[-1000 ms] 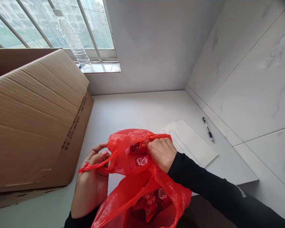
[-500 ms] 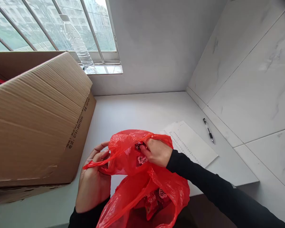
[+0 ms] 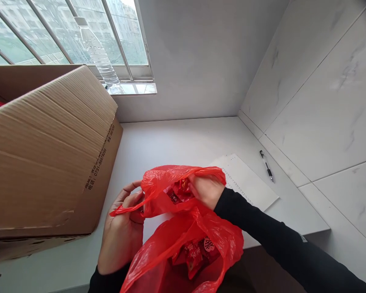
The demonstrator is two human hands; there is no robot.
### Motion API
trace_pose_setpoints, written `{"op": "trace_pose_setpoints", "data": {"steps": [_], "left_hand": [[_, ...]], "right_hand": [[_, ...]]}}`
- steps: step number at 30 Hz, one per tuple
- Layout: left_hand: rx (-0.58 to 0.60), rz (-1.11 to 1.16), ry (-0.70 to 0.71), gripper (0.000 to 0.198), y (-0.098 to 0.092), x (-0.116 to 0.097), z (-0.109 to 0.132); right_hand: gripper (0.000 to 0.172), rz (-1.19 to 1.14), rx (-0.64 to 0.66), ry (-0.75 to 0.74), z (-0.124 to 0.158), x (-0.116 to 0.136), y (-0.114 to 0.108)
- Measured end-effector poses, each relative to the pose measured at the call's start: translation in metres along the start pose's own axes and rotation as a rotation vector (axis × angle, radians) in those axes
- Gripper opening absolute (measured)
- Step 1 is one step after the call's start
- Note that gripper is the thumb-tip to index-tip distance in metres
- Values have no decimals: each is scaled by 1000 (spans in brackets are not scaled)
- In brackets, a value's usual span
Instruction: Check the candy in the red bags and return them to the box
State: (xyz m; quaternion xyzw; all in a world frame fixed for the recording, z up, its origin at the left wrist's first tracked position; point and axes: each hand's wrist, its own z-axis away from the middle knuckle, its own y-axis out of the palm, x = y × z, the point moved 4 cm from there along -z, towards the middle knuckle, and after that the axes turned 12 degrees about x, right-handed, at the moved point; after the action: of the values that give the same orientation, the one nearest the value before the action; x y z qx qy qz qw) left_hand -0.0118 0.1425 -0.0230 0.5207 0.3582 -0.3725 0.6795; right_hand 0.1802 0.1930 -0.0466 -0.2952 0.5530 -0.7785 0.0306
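A thin red plastic bag stands with its mouth spread, red wrapped snack packets showing inside. My left hand is at its left side, closed on the bag's stretched edge between thumb and fingers. From the right, my right hand reaches into the mouth beside the packets; its fingertips are hidden there, so what they hold cannot be made out. Nearer to me, a second red plastic bag gapes, with more red packets in it, some with white printed characters.
At left a large open cardboard box stands on the white table. White sheets of paper lie under and right of the bag, with a pen beyond. A clear water bottle stands on the windowsill.
My right hand has gone deeper into the far bag, and its fingers, seen earlier at a dark red packet, are now hidden. More packets show there. My left hand keeps its hold.
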Motion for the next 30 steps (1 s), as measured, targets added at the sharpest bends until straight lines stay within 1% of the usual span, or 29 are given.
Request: {"op": "trace_pose_setpoints", "data": {"steps": [3,5,7,11,16,19,23,25,27,29,30], "left_hand": [[40,-41,-43,43,3,4,1],[57,-51,-63,44,3,5,1],[48,-32,-59,44,2,5,1],[30,24,-35,44,0,3,3],[48,1,-46,49,1,2,3],[46,-27,-78,52,0,4,3],[46,-24,-60,51,-3,4,3],[43,-46,-44,53,-4,3,4],[57,-105,-24,59,-3,1,7],[64,-222,20,73,-1,-4,17],[50,-296,46,81,-3,-7,23]], "right_hand": [[23,117,-15,38,-1,2,4],[22,130,-16,43,-3,3,5],[18,145,-22,48,-2,3,4],[13,164,-23,43,-3,5,1],[25,168,-31,44,-17,7,11],[20,161,-15,17,-24,3,16],[19,139,-26,19,-25,0,13],[19,122,-32,21,-20,2,8],[21,107,-28,15,-6,7,0],[25,4,-27,-91,17,13,-12],[27,-99,-40,-173,32,15,-20]]}}
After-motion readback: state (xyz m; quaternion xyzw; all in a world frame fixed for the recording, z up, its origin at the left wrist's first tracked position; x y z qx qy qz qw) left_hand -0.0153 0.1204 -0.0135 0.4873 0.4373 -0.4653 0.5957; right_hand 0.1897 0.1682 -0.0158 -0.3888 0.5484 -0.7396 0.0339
